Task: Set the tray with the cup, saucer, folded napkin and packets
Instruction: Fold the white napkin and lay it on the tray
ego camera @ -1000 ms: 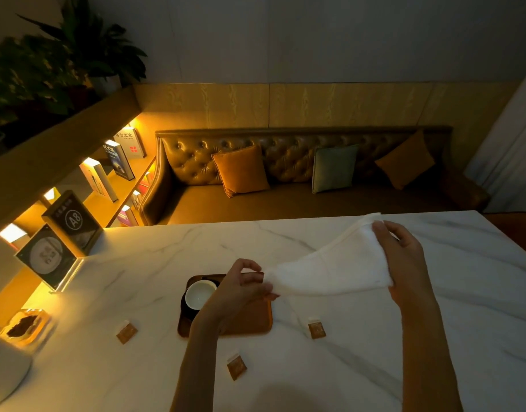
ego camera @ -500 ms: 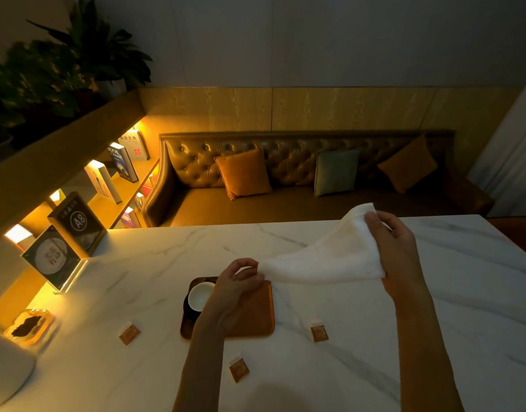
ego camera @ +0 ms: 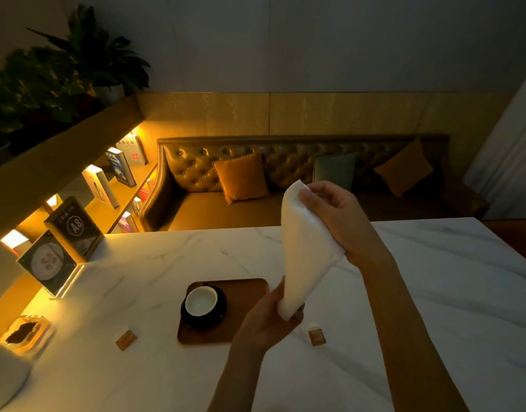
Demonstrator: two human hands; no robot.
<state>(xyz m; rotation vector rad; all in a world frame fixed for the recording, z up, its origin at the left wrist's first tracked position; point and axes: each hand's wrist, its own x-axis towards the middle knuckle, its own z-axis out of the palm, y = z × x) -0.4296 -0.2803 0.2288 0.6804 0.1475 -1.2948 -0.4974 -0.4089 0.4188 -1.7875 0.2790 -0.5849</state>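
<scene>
I hold a white napkin [ego camera: 304, 251] stretched almost upright in the air above the table. My right hand [ego camera: 342, 221] pinches its top corner and my left hand [ego camera: 270, 322] grips its lower end, just right of the tray. The brown wooden tray [ego camera: 249, 292] lies on the white marble table [ego camera: 434, 307]. A white cup [ego camera: 200, 301] stands on a dark saucer [ego camera: 220, 315] on the tray's left half. One brown packet [ego camera: 126, 339] lies on the table left of the tray, another packet [ego camera: 316, 336] to its right. My left arm hides the table in front of the tray.
Two acrylic sign stands [ego camera: 59, 254] sit at the table's left edge, a small dish [ego camera: 23, 334] with something dark in front of them, and a pale object [ego camera: 2, 379] at the near left corner. A leather sofa [ego camera: 285, 185] with cushions runs behind the table.
The napkin has swung from lying across to almost upright: my right hand rose and moved left with the top corner, and my left hand dropped and moved right to the tray's right edge.
</scene>
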